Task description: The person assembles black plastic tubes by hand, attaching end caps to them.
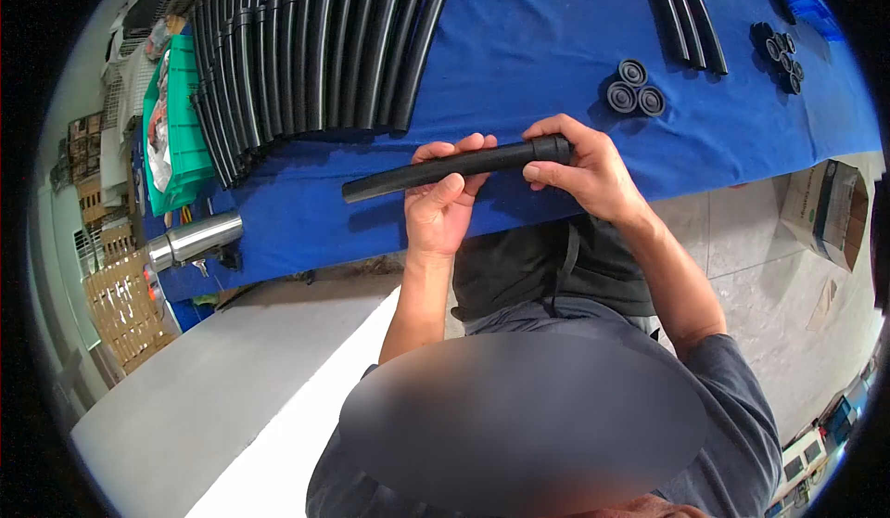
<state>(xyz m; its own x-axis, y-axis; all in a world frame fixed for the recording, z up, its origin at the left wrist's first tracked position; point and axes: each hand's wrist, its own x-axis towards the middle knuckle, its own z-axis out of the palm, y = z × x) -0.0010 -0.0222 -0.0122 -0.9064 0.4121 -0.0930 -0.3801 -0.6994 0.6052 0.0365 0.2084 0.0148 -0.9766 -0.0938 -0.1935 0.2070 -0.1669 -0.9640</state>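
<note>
A black plastic tube (389, 184) with a wider collar at its right end is held between my two hands, above the blue cloth near the table's front edge. My left hand (442, 193) supports its middle, thumb in front and fingers behind. At the collared end, my right hand (584, 167) grips with thumb and fingers. The tube lies nearly level, its plain end pointing left and slightly lower. Beyond my right hand sit three round black caps (633, 73), grouped together on the cloth.
Many similar black tubes (320, 54) lie side by side at the back left. A green bin (190, 128) and a shiny metal cylinder (206, 238) stand at the left. Several tubes (684, 17) and small black rings (786, 59) are at the back right. A cardboard box (830, 212) is below the table.
</note>
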